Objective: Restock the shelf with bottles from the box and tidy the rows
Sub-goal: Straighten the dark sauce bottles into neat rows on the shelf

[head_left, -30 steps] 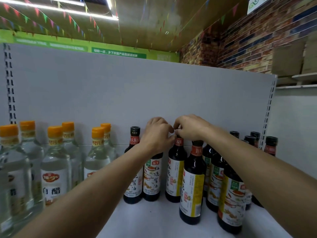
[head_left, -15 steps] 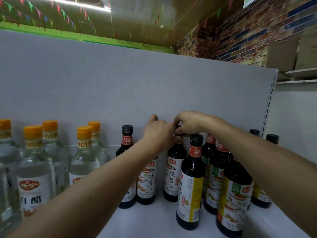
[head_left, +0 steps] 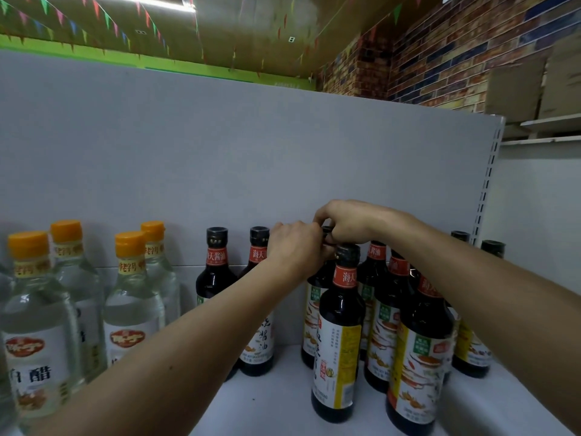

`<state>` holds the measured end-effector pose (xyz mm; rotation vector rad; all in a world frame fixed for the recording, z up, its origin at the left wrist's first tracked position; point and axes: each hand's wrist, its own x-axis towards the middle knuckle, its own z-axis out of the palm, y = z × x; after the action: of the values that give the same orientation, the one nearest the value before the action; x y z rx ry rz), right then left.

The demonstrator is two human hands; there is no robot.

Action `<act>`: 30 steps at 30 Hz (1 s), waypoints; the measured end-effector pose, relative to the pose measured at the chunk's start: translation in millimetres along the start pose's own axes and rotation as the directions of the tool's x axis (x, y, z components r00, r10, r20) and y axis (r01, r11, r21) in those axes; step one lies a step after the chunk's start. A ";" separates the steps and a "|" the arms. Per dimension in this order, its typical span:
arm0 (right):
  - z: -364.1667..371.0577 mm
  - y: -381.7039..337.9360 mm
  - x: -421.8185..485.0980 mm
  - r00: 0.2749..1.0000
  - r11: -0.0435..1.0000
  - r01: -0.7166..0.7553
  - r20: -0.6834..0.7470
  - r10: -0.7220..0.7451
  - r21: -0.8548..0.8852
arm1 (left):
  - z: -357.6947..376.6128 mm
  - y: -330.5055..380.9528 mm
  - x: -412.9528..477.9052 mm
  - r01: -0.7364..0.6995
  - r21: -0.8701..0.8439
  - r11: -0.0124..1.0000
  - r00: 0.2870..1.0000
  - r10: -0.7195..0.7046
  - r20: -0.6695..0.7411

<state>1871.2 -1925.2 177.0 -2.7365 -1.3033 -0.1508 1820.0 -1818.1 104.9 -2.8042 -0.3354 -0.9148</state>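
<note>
L hand [head_left: 295, 247] and R hand [head_left: 349, 221] are together, knuckles touching, at the top of a back-row soy bottle [head_left: 311, 322] on the white shelf [head_left: 276, 388]. R fingers curl over its dark cap and pinch it; only a sliver of cap shows between them. L hand is curled w/ its back to the camera, fingers hidden, so can't tell if it grips the neck or just rests beside it.

That bottle stands near the grey back panel [head_left: 220, 152]. Its neck is covered by the hands, and its right half by the front soy bottle [head_left: 341, 341] standing just ahead of it.

Left of the hands are 2 more soy bottles – one [head_left: 216, 272] w/ cap and red neck band clear, the other [head_left: 258, 247] w/ its lower label partly behind the L forearm. On the right is a tight cluster of soy bottles [head_left: 421, 350], several cut across by the R forearm – necks and caps mostly hidden. Behind that arm only the caps of 2 bottles [head_left: 493, 247] show.

Far left are clear vinegar bottles [head_left: 132, 309] w/ orange caps; the leftmost is cut off by the frame edge and blurred, label text barely legible.
</note>
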 end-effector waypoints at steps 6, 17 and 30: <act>-3.0 0.0 -2.7 0.999 1.000 0.024 0.031 -0.024 0.010 | 0.6 3.2 -3.1 0.047 -0.117 0.992 0.998 -0.042 0.047; -0.6 5.1 -12.4 1.000 0.989 0.025 -0.005 -0.024 0.148 | -0.1 10.7 -10.3 0.075 -0.260 0.963 0.995 -0.054 0.087; -4.5 10.6 -27.9 0.996 0.979 0.069 -0.069 -0.056 0.193 | -8.7 6.0 -19.6 0.163 -0.375 0.913 0.981 -0.109 0.159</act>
<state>1861.7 -1953.9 177.1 -2.5090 -1.3127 -0.1080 1801.3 -1829.0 99.6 -3.2533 -0.4145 -0.9061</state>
